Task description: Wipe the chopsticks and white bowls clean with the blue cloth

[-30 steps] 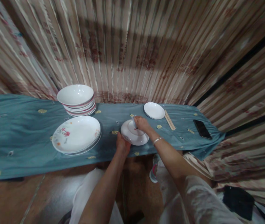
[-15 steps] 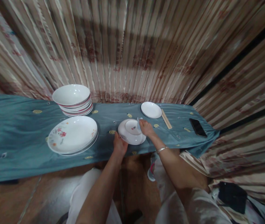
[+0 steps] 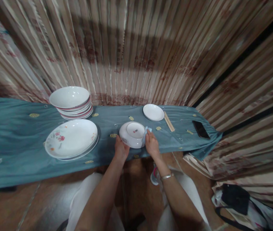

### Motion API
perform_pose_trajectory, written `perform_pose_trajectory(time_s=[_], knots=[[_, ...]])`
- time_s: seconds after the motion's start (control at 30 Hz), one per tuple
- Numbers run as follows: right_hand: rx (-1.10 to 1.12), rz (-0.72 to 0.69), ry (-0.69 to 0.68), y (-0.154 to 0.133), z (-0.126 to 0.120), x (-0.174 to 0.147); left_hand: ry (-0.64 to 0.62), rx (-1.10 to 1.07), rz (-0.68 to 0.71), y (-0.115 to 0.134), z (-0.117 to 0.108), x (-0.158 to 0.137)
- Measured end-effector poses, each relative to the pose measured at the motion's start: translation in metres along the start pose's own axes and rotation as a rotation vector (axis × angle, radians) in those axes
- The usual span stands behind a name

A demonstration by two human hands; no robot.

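A white bowl [image 3: 132, 136] is turned so that its underside and foot ring face up toward me, a small red mark inside the ring. My left hand [image 3: 122, 148] grips its near left edge, the fingers mostly hidden under it. At the bowl's right side, my right hand [image 3: 152, 142] closes around a pale blue cloth [image 3: 147, 131] pressed against the outer wall. Left of the bowl lies a stack of large oval plates [image 3: 75, 138] with a flower pattern. Behind those plates rises a stack of white bowls [image 3: 70, 98] with red bands.
A small white plate [image 3: 153, 112] and wooden chopsticks [image 3: 169, 122] lie behind and right of my hands. Farther right is a black phone [image 3: 200, 129]. The green-blue tablecloth [image 3: 112, 115] covers a narrow table against a curtain [image 3: 117, 48]. A bag [image 3: 236, 199] sits low at right.
My right hand and the cloth have moved from the bowl's foot ring down along its right side. The bowl remains in my left hand. The view has shifted slightly.
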State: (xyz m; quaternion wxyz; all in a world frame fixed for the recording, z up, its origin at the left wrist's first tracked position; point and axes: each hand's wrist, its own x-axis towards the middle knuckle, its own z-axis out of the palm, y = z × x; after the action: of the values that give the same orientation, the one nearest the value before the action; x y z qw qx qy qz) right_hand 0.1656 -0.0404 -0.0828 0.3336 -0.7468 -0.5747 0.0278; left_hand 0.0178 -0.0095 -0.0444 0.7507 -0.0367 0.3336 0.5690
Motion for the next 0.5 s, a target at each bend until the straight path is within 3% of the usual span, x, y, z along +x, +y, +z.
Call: perform_pose_trajectory(time_s=[0.2, 0.5], knots=[[0.020, 0.012, 0.091, -0.009, 0.008, -0.034, -0.006, -0.005, 0.012, -0.001, 0.002, -0.002], [-0.004, -0.107, 0.123, -0.037, 0.013, -0.072, 0.019, 0.012, 0.039, -0.002, 0.007, -0.006]])
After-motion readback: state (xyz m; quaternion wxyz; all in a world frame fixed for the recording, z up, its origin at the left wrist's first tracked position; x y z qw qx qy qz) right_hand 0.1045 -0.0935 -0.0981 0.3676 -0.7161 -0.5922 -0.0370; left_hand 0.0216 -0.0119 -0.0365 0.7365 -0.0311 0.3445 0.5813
